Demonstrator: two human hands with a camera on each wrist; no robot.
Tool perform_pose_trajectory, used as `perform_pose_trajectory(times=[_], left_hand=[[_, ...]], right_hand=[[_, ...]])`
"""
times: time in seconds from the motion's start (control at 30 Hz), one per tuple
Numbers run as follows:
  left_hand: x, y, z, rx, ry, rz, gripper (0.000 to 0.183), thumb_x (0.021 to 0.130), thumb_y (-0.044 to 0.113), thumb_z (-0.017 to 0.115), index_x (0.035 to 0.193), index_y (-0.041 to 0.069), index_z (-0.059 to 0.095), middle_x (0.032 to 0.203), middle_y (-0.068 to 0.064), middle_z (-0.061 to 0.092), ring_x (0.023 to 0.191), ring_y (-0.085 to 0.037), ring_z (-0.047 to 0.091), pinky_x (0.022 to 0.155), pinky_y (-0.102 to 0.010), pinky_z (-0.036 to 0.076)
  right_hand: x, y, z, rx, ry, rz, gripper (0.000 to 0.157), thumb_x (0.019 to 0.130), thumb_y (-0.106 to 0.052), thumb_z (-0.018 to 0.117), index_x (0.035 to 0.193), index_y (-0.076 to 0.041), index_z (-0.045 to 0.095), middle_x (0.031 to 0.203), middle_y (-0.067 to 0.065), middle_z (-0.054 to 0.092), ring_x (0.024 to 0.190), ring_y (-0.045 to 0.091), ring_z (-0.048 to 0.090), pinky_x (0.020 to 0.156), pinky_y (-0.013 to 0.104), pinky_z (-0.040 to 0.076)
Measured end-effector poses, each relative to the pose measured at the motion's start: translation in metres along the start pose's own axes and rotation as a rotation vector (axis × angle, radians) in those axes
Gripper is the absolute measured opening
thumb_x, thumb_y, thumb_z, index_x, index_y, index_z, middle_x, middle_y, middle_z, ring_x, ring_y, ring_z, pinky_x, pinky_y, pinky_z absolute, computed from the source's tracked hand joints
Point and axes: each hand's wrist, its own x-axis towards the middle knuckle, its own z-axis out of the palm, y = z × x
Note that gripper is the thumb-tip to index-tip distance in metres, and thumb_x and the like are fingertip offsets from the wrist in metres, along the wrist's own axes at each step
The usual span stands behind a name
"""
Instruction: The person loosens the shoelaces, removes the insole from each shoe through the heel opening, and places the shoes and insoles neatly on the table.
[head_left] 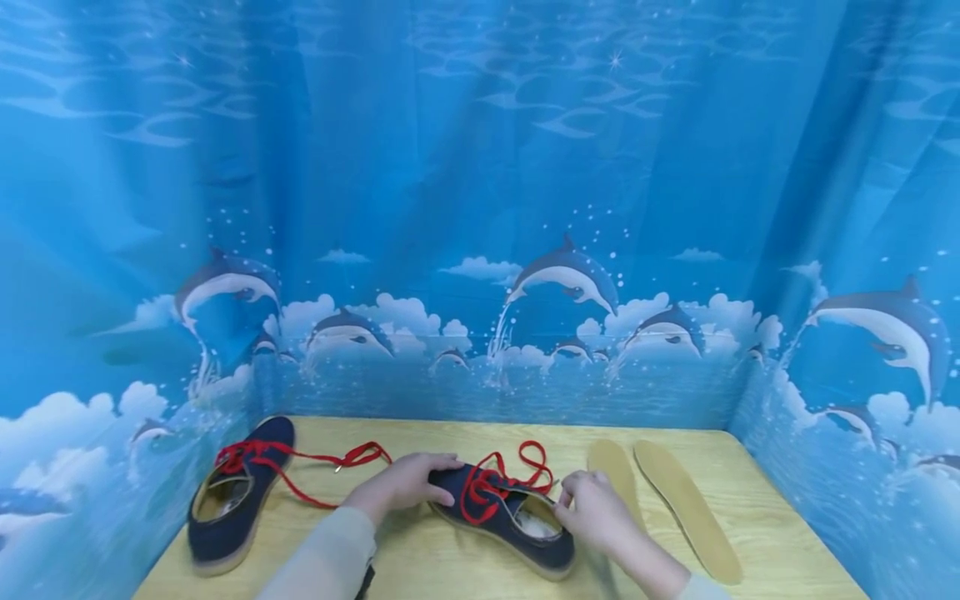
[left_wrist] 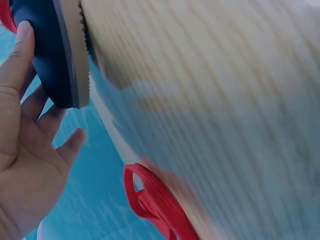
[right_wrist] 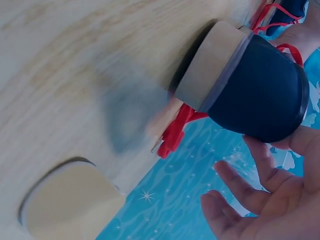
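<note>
A navy lace-up shoe (head_left: 517, 542) with a pale sole lies slanted across the middle of the table, its toe to the left. My left hand (head_left: 411, 485) grips the toe, thumb on one side and fingers on the other. At the heel, my right hand (head_left: 592, 510) pinches the collar of the opening. Red laces (head_left: 491, 483) stand in loose loops over the tongue. In the right wrist view the rounded heel (right_wrist: 260, 90) fills the upper right, with fingertips right at its top edge. The left wrist view has the toe (left_wrist: 50, 55) between thumb and fingers.
The matching navy shoe (head_left: 217, 537) stands at the left, its red laces (head_left: 322, 457) trailing right towards my left arm. Two tan insoles, one nearer (head_left: 690, 512) and one partly behind my right hand (head_left: 613, 467), lie at the right. A blue dolphin-print curtain (head_left: 480, 208) encloses the table.
</note>
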Motion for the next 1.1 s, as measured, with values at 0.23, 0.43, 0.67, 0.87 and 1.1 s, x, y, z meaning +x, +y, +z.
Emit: perform_pose_trajectory(times=[0.23,0.43,0.67,0.87,1.1], left_hand=[[-0.012,0.001,0.005,0.044,0.026,-0.008,0.07,0.087,0.045,0.073,0.149,0.02,0.051,0.159,-0.01,0.037,0.143,-0.04,0.036,0.113,-0.059,0.033],[-0.026,0.014,0.011,-0.022,0.121,-0.018,0.053,0.102,0.031,0.059,0.149,0.008,0.049,0.157,-0.021,0.037,0.143,-0.043,0.034,0.115,-0.06,0.03],[-0.024,0.032,0.032,0.05,0.329,-0.067,0.05,0.106,0.027,0.051,0.145,-0.004,0.048,0.15,-0.028,0.042,0.14,-0.046,0.037,0.114,-0.061,0.031],[-0.017,0.035,0.041,0.104,0.332,-0.137,0.053,0.106,0.03,0.051,0.147,-0.003,0.046,0.154,-0.023,0.04,0.143,-0.041,0.034,0.115,-0.06,0.029],[-0.01,0.032,0.038,0.138,0.296,-0.125,0.051,0.106,0.028,0.05,0.148,0.0,0.046,0.155,-0.021,0.039,0.145,-0.039,0.033,0.116,-0.06,0.028]], right_hand=[[0.006,-0.004,-0.003,-0.027,-0.023,-0.024,0.026,0.076,-0.019,0.081,0.062,-0.02,0.058,0.105,0.01,0.068,0.104,0.037,0.058,0.092,0.055,0.051],[0.018,0.002,-0.001,0.003,-0.023,-0.018,0.025,0.081,-0.022,0.079,0.064,-0.021,0.062,0.107,0.01,0.068,0.107,0.039,0.058,0.095,0.056,0.049],[0.024,0.006,0.005,0.012,-0.034,-0.024,0.023,0.083,-0.025,0.08,0.065,-0.021,0.067,0.108,0.011,0.069,0.108,0.038,0.058,0.097,0.055,0.048],[0.022,0.001,0.007,0.049,-0.06,-0.084,0.023,0.084,-0.021,0.08,0.064,-0.02,0.068,0.104,0.01,0.069,0.107,0.038,0.057,0.1,0.057,0.045],[0.017,-0.006,0.009,0.011,-0.062,-0.128,0.025,0.084,-0.02,0.08,0.062,-0.019,0.067,0.109,0.016,0.069,0.107,0.04,0.058,0.101,0.058,0.045]])
